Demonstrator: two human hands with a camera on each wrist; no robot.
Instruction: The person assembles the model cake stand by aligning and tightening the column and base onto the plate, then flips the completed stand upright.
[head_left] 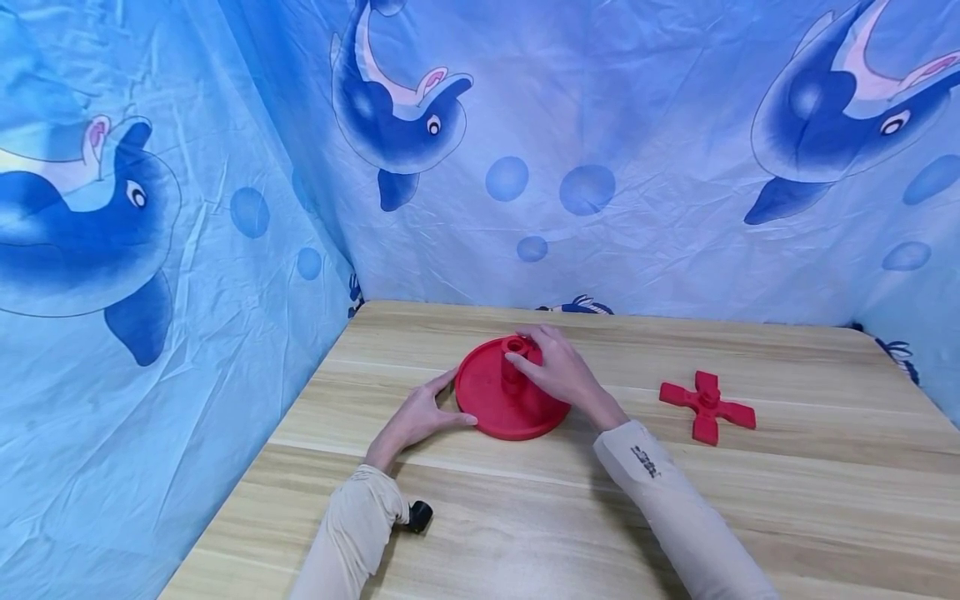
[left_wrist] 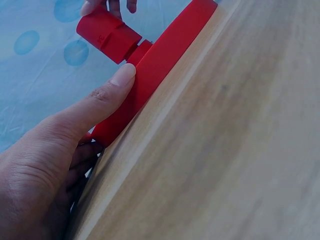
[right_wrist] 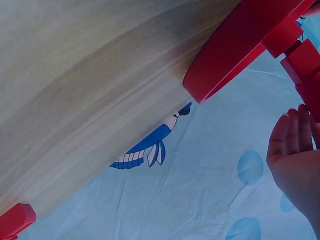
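Note:
A red round base with a raised rim lies flat on the wooden table. My left hand holds its left edge, with the thumb on the near rim and the fingers farther round. Over the middle of the base stands a red tube with an open top. My right hand grips this tube, thumb on the near side and fingers behind. In the left wrist view a narrower neck shows between the tube and the base. The right wrist view shows the right fingers beside the tube.
To the right on the wooden table lies a red four-armed cross piece with a raised centre. Blue curtains with dolphin prints stand behind the table and at its sides. A small black device sits at the left wrist.

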